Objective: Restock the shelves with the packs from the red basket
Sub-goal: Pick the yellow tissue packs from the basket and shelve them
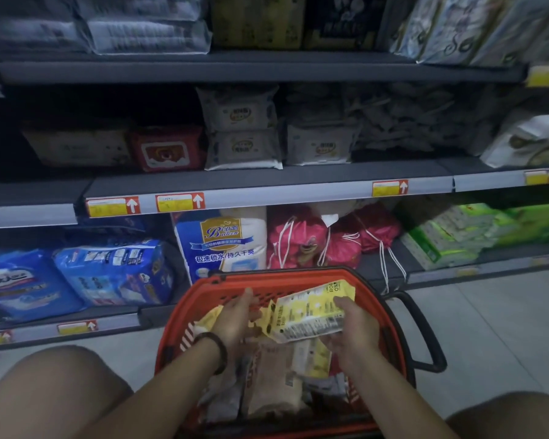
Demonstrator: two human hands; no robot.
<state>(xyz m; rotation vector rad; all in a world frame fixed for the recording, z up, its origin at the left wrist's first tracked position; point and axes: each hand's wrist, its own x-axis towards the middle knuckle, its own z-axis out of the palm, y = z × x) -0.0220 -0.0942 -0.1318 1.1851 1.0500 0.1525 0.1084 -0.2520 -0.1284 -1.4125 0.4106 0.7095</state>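
Right hand [352, 327] is gripping a yellow pack [311, 312] above the red basket [203, 299].
Left hand [238, 315] is hovering released, fingers straight, at the pack's nine o'clock.

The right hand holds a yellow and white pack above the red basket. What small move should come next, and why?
Probably lift the yellow and white pack clear of the red basket toward the shelves: the right hand grips it above the basket, and the left hand lies open at its other end.

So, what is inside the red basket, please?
A tan pack, a grey pack and a yellow pack show inside; the held pack in the right hand covers the rest.
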